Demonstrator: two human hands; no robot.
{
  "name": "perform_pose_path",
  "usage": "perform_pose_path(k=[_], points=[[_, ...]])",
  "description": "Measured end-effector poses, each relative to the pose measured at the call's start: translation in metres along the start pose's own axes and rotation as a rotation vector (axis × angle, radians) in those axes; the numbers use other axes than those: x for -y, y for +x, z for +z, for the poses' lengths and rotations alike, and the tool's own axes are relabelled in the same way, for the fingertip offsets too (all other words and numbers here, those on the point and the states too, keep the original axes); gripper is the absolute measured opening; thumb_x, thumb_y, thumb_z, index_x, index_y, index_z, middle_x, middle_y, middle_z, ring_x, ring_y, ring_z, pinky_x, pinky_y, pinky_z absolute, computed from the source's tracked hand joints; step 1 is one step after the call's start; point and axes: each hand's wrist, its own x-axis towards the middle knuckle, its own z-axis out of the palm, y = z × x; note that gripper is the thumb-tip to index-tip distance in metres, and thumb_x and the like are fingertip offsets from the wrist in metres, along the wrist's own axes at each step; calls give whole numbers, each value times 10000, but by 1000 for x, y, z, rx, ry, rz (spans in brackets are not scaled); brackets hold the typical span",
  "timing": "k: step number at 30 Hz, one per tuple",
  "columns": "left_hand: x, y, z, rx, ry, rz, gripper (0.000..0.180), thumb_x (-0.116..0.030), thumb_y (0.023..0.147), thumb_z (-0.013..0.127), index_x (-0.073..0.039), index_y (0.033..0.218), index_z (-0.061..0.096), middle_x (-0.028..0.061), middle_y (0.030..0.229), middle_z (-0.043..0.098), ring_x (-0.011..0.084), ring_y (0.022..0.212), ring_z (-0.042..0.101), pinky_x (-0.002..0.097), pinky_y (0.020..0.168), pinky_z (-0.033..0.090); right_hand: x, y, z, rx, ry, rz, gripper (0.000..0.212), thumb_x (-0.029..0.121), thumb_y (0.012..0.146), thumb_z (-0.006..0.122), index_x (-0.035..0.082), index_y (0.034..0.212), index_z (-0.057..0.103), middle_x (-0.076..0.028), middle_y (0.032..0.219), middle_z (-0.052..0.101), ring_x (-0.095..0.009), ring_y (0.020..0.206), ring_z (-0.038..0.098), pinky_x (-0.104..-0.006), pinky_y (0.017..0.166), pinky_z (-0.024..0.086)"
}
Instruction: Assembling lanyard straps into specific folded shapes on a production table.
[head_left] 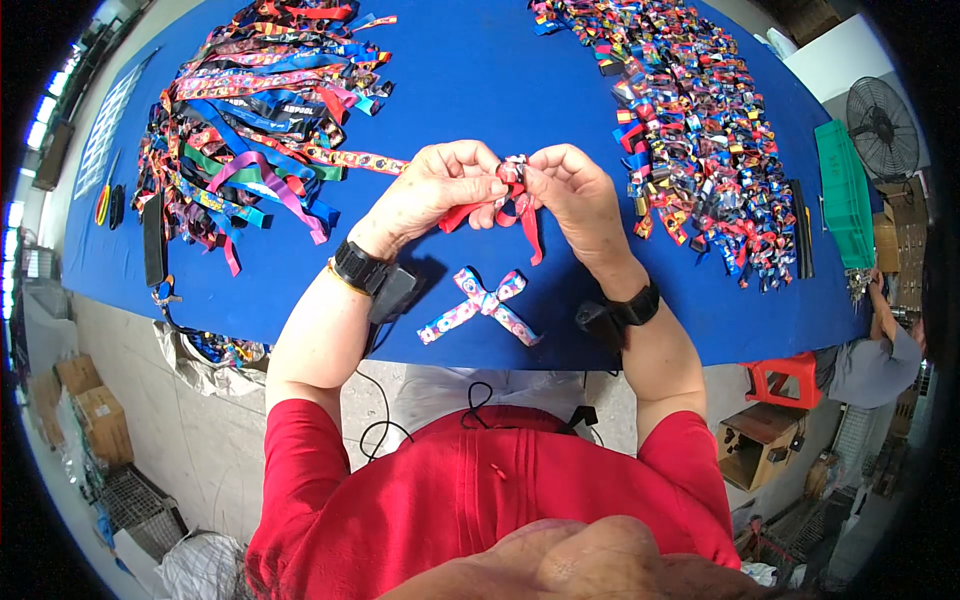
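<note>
My left hand (440, 187) and my right hand (577, 198) meet over the blue table, both pinching a red patterned ribbon (530, 236). It is folded into a loop at the top, and its red tails hang below my fingers. My fingertips hide part of the fold. Nearer me lies a ribbon bow (489, 302) in pink, white and blue, with its loops up and two tails spread. Just left of my left hand, a long patterned ribbon strip (365, 160) reaches out from the pile toward my wrist.
Loose ribbon strips (260, 85) heap at the left; rows of small ribbon bows (690, 120) cover the right side of the blue table (460, 70). Scissors (103, 205) lie far left. A green crate (843, 195), a fan (882, 125) and another person (875, 365) are at the right.
</note>
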Motion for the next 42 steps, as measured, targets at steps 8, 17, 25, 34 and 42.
perform_pose_path(k=[8,17,25,34,42], points=[[-5,-1,2,-40,-9,36,90,-59,940,678,10,992,655,74,828,695,108,637,652,225,587,530,0,1,-2,58,-98,-14,124,105,1005,592,10,1085,605,-28,950,680,-62,832,624,-219,734,504],[-6,-1,3,-126,-37,70,68,-52,932,687,1,965,660,57,811,695,88,638,633,217,587,521,-2,2,-5,122,-16,15,144,88,1004,577,13,1126,594,-36,990,679,-82,881,630,-243,798,515],[-5,0,5,-140,-13,72,82,-63,933,690,0,971,656,57,811,697,87,655,635,226,605,529,3,1,0,121,74,85,165,70,973,634,7,1119,590,-56,988,686,-104,905,652,-259,816,537],[0,3,-1,-145,-80,97,87,-80,965,642,-6,1004,617,109,902,710,131,720,678,255,645,565,-6,3,-8,29,130,44,200,38,949,656,-9,1129,583,-84,1010,687,-133,909,671,-269,826,552],[0,4,-2,-8,-312,154,75,-66,997,570,-54,1070,565,219,1058,699,214,751,700,321,664,595,1,1,0,-27,151,36,242,12,945,642,-24,1173,568,-95,1040,690,-134,942,665,-278,853,552]])
